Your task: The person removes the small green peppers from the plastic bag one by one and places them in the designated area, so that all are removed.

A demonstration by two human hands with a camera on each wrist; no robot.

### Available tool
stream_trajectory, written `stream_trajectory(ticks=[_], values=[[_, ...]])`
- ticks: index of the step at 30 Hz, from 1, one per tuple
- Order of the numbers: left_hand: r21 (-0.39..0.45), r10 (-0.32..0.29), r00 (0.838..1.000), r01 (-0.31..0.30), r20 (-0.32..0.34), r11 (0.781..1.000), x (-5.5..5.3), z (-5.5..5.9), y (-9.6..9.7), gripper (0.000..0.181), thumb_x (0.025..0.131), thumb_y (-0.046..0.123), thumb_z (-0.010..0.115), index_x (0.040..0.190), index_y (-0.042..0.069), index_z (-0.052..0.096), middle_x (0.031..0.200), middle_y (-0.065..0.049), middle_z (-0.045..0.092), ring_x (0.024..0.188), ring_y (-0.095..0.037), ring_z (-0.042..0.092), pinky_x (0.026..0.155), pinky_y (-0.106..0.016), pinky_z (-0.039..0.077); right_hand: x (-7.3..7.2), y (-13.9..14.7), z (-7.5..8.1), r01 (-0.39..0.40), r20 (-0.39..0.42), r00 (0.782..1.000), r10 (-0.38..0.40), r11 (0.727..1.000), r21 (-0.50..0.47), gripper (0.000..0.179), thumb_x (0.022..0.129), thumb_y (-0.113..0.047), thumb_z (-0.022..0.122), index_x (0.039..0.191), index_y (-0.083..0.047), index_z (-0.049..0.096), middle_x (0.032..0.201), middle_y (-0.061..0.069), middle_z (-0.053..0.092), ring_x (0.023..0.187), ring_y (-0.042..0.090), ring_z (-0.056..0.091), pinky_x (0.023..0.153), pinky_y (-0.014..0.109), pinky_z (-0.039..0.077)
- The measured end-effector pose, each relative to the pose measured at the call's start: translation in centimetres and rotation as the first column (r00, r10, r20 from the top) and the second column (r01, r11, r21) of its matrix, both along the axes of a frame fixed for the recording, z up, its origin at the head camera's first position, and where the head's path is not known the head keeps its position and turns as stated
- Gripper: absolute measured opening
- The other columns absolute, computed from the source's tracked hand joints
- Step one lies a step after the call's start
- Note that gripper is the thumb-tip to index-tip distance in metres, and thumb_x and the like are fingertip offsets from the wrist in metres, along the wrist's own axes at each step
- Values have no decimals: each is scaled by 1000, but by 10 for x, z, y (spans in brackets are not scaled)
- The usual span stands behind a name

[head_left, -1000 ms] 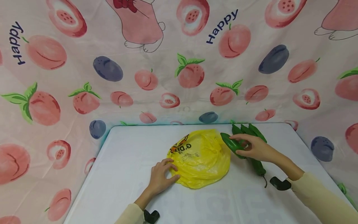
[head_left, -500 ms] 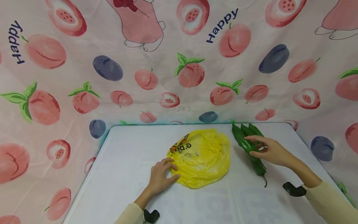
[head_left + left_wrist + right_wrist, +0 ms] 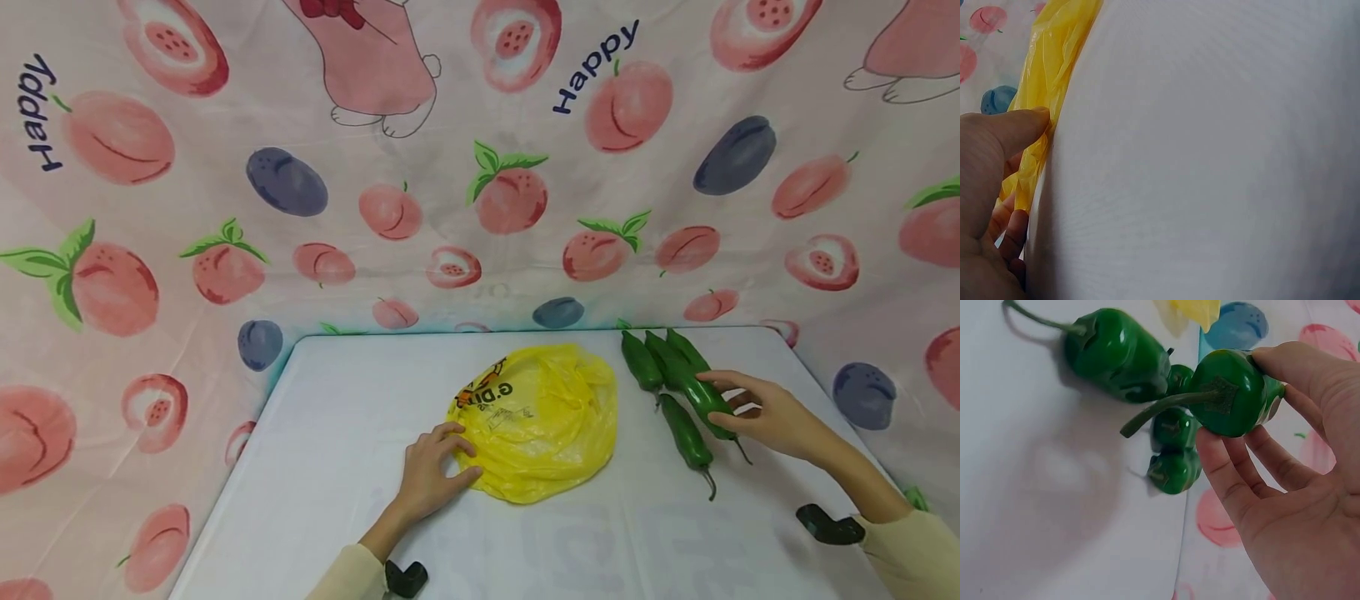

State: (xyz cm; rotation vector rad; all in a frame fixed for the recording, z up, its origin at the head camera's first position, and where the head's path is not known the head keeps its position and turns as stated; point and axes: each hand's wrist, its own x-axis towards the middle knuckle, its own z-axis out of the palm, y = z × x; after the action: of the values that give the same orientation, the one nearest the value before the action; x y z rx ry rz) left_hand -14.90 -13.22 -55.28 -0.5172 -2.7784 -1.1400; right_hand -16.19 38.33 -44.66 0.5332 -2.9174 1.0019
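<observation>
A yellow plastic bag (image 3: 536,425) with dark lettering lies crumpled on the white table, in the middle. At its left edge, my left hand (image 3: 435,471) rests with fingers and thumb touching the plastic, a gap between them. In the left wrist view the thumb lies on the bag (image 3: 1054,56). My right hand (image 3: 772,417) grips a green pepper (image 3: 1229,387) between thumb and fingers, its stem toward the wrist camera. Several more green peppers lie beside it: one (image 3: 685,432) nearer me and another (image 3: 640,361) at the back left of the group.
The white table (image 3: 352,400) ends at a back edge against a peach-printed cloth (image 3: 450,208), which also hangs at both sides. The far tips of the peppers lie close to that back edge. A black device (image 3: 828,525) sits at the right wrist, another (image 3: 407,579) at the left.
My right hand has carried the pepper rightward, away from the bag and across the other peppers, uncovering those on the left. The left hand and the bag have stayed in place.
</observation>
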Motion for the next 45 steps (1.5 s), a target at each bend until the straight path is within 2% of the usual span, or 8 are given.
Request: stream_trajectory(ticks=[10, 17, 23, 26, 33, 39, 45], values=[[5, 2, 1000, -2, 1, 1000, 1, 4, 1, 19, 87, 35, 82, 98, 25, 71, 136, -3, 61, 116, -27, 53, 92, -51, 32, 5, 16, -2, 48, 49, 998, -49, 999, 17, 60, 92, -19, 79, 145, -7, 52, 121, 20, 66, 91, 4, 64, 74, 23, 53], [8, 5, 1000, -5, -5, 1000, 1, 4, 0, 19, 87, 35, 82, 98, 25, 71, 136, -2, 60, 116, -26, 52, 92, -50, 33, 5, 20, -5, 56, 61, 997, -57, 998, 5, 61, 93, -19, 78, 146, -6, 52, 124, 20, 65, 92, 2, 63, 74, 23, 53], [11, 4, 1000, -4, -3, 1000, 1, 3, 0, 19, 87, 36, 82, 98, 26, 71, 136, -2, 61, 116, -27, 53, 92, -50, 33, 4, 24, -10, 82, 105, 991, -81, 997, -7, 62, 94, -22, 77, 147, -5, 50, 126, 23, 62, 92, 2, 62, 73, 23, 54], [10, 3, 1000, -3, -2, 1000, 1, 3, 0, 19, 87, 36, 82, 98, 25, 71, 136, -2, 61, 115, -26, 53, 92, -50, 33, 4, 27, -13, 91, 126, 988, -88, 996, -19, 63, 94, -23, 77, 148, -5, 49, 127, 24, 62, 94, 6, 63, 71, 26, 55], [4, 4, 1000, -4, 3, 1000, 1, 5, 0, 19, 87, 36, 82, 98, 25, 71, 136, -3, 60, 116, -27, 52, 93, -51, 33, 2, 32, -22, 107, 141, 985, -104, 994, -13, 62, 95, -27, 76, 148, -7, 50, 128, 27, 61, 98, 24, 66, 70, 30, 55], [8, 0, 1000, 0, 5, 1000, 1, 4, 0, 19, 87, 36, 82, 98, 25, 71, 137, -3, 60, 116, -27, 53, 93, -51, 33, 0, 34, -31, 108, 167, 981, -101, 993, -36, 62, 95, -26, 75, 147, -5, 49, 129, 30, 59, 101, 34, 66, 72, 40, 56], [3, -2, 1000, 2, 5, 1000, 0, 2, 0, 19, 87, 37, 82, 98, 26, 70, 137, -3, 60, 116, -26, 53, 93, -51, 33, -3, 36, -37, 92, 170, 982, -86, 995, -28, 62, 94, -23, 76, 146, -3, 50, 132, 30, 58, 102, 37, 66, 71, 32, 54]])
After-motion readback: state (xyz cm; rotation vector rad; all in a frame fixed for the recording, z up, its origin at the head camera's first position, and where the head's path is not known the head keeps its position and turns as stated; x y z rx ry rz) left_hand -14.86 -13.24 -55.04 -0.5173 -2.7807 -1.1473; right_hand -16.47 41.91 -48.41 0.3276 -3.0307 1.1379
